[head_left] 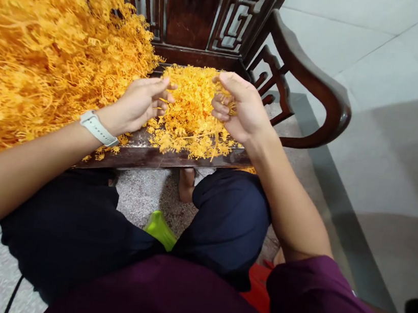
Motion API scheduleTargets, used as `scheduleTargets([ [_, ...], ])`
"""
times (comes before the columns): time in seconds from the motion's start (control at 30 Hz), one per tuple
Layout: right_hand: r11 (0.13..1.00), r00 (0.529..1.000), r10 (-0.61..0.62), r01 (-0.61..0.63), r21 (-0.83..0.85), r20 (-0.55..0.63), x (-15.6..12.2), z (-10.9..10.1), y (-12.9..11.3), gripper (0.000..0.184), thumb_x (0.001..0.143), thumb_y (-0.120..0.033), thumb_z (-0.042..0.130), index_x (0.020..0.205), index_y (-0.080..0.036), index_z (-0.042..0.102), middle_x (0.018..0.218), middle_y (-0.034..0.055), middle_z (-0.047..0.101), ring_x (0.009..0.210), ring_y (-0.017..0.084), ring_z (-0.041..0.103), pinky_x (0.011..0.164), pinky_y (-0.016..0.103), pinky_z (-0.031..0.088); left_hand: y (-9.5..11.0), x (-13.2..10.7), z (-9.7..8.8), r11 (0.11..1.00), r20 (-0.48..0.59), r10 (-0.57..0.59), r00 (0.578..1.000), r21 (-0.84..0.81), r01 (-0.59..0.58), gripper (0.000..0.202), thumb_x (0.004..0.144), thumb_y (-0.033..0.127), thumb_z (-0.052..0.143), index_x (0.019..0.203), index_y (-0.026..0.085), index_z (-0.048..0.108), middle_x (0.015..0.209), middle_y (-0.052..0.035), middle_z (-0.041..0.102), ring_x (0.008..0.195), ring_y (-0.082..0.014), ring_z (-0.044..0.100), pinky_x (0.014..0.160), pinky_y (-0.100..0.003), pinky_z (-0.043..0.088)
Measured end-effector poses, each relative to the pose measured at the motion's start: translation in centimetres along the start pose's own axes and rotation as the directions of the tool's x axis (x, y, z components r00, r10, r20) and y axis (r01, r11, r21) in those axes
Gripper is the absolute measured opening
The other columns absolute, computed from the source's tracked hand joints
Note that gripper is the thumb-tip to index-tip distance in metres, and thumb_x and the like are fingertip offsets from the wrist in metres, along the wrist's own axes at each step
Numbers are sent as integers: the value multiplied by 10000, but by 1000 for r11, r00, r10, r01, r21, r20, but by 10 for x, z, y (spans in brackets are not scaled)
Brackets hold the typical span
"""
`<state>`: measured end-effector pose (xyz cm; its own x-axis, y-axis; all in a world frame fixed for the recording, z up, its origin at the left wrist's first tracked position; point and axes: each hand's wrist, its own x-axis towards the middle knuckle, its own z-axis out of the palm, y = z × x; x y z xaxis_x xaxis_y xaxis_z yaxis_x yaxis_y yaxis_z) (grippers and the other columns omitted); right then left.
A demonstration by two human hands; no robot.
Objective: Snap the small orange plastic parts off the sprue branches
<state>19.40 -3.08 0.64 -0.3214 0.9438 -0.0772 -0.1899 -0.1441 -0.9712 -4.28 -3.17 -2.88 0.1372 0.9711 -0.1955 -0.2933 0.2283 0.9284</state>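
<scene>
My right hand (241,104) is closed, its fingers curled around a few yellow plastic flower pieces (232,107), with thumb and forefinger pinched together. Across from it, my left hand (141,102) has thumb and forefinger close together and the other fingers loosely bent. Anything small in that pinch is too fine to make out. Between and below both hands lies a low pile of loose yellow plastic flowers (190,108) on the dark wooden bench (131,159). A much larger heap of yellow flower sprays (60,55) rises at the left, behind my left forearm.
A carved bench back (192,8) stands behind the pile, and a curved wooden armrest (318,89) is at the right. Some flower bits lie along the bench's front edge. Below, a bright green object (161,228) shows between my legs; something red (259,289) is beside my thigh.
</scene>
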Motion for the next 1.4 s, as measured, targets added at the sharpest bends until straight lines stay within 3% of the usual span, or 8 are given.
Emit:
scheduleTargets([
  [0.1,999,1000,27,-27,-31,-3,6,-1,5,408,911,-598,781,966,-251,573,623,-73,425,498,96,346,438,260,254,-24,18,-15,989,-138,-110,984,79,122,297,936,150,746,1228,175,694,1068,-114,771,707,-130,667,634,-251,556],
  [0.2,1000,999,16,-15,-27,40,7,-2,10,403,913,-560,786,1020,-223,593,672,-59,492,531,88,395,461,249,286,-38,24,-24,968,-104,-147,984,189,165,660,882,163,808,1503,260,606,1432,-157,684,817,-161,702,742,-314,597],
  [0.27,999,999,-17,19,-39,48,6,-2,11,359,895,-457,817,1059,-207,620,716,-45,534,559,87,430,467,240,288,-39,22,-24,968,-32,-89,995,231,95,634,890,252,841,1489,286,638,1509,-148,644,859,-167,717,770,-311,607],
  [0.37,993,996,-42,50,-108,75,4,-2,13,350,865,-403,859,1087,-215,663,751,-37,551,574,87,451,472,233,285,-34,14,-13,978,150,1,989,208,-32,373,968,448,781,1242,196,764,1299,-165,754,924,-200,758,771,-291,622],
  [0.47,977,989,-58,85,-197,139,2,-3,16,365,866,-431,873,1107,-218,700,709,-47,526,550,85,415,471,233,285,-26,4,4,979,265,56,963,176,-106,430,1005,587,707,1016,163,780,1004,-142,799,880,-213,776,749,-290,633],
  [0.97,954,951,-94,172,-248,296,2,-2,25,659,614,-298,1068,1050,-222,579,691,-75,612,645,105,547,555,225,401,-19,-6,14,874,295,289,911,306,-377,255,833,390,954,866,183,809,813,-35,746,721,-154,665,676,-296,503],
  [1.23,952,963,-26,105,-288,267,4,4,21,408,841,-434,928,996,-210,624,644,-86,445,586,75,386,507,219,296,-25,4,13,849,223,466,856,159,-504,230,805,257,979,853,184,766,836,5,710,762,-122,610,750,-320,475],
  [1.4,952,972,-56,121,-282,227,1,6,17,402,833,-475,925,895,-209,630,773,-30,529,651,97,427,502,225,322,-24,3,11,870,141,448,883,160,-467,198,790,175,936,799,180,738,822,3,696,758,-117,580,738,-299,478],
])
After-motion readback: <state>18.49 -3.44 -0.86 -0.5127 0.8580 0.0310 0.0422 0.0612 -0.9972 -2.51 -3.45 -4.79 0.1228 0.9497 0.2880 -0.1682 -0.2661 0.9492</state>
